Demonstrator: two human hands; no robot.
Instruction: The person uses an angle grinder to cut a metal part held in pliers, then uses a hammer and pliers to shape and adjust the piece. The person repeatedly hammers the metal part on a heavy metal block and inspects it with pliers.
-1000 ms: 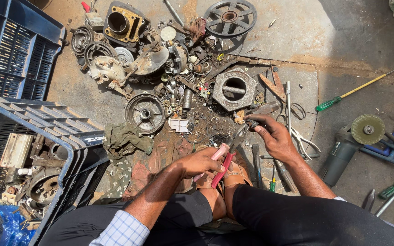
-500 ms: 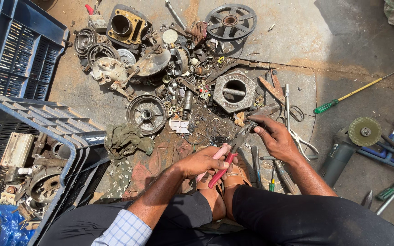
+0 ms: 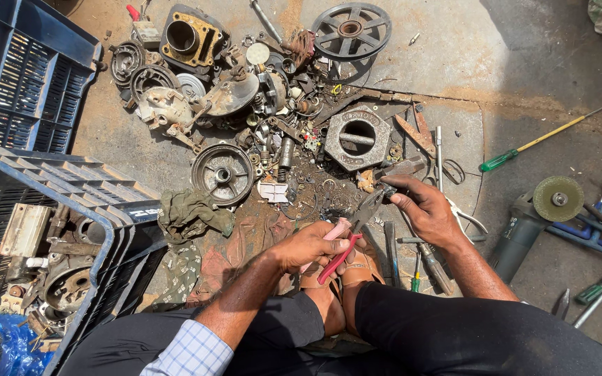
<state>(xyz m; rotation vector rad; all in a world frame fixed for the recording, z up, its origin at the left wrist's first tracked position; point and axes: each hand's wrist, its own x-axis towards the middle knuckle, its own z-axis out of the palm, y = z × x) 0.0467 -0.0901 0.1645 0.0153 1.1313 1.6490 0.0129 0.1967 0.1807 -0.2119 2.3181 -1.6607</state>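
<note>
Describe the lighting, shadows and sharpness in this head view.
Head view: hard sunlight, sharp throughout; a dark shadow covers the floor's right side around the angle grinder; the left hand on the red-handled pliers and the right hand are sunlit; slight wide-angle bending at the blue crates.

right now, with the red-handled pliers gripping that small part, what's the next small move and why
Probably squeeze the red-handled pliers tighter and twist gently. The left hand wraps both handles, the pliers' nose meets a small dark metal part pinched by the right hand's fingertips, so the part looks braced on both sides. What the part is cannot be told.
</note>
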